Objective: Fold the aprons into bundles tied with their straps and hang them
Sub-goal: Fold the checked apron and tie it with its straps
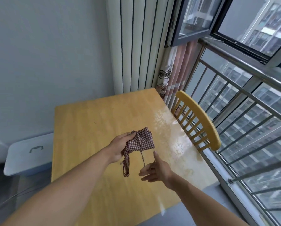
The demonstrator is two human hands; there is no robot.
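The left hand [120,146] grips a folded red-and-white checked apron bundle [142,140] by its near left edge, fingers curled over the top of the cloth and thumb underneath, holding it in the air just above the wooden table [87,121]. The forearm reaches forward and slightly right from the lower left, the wrist nearly straight. The bundle spreads to the right of this hand as a compact square, with a strap crossing its middle where the cloth gathers.

From the bundle's lower edge two straps hang: a wider strap loop [126,162] drops just below the left hand, and a thin strap [143,156] runs down toward the right hand [154,170]. That hand sits below and to the right of the bundle, palm turned inward, fingers spread and mostly straight; the thin strap ends at its fingers, though whether it is pinched there I cannot tell.

As a judgement, folding looks finished and the tie looks at least begun, with loose ends not yet secured. Hanging is not yet done, and no hook shows. No other aprons are in view.

Beyond the right hand stands a yellow wooden chair [201,121] by the window railing [250,98]; left of the left forearm sits a pale lidded box [29,154].
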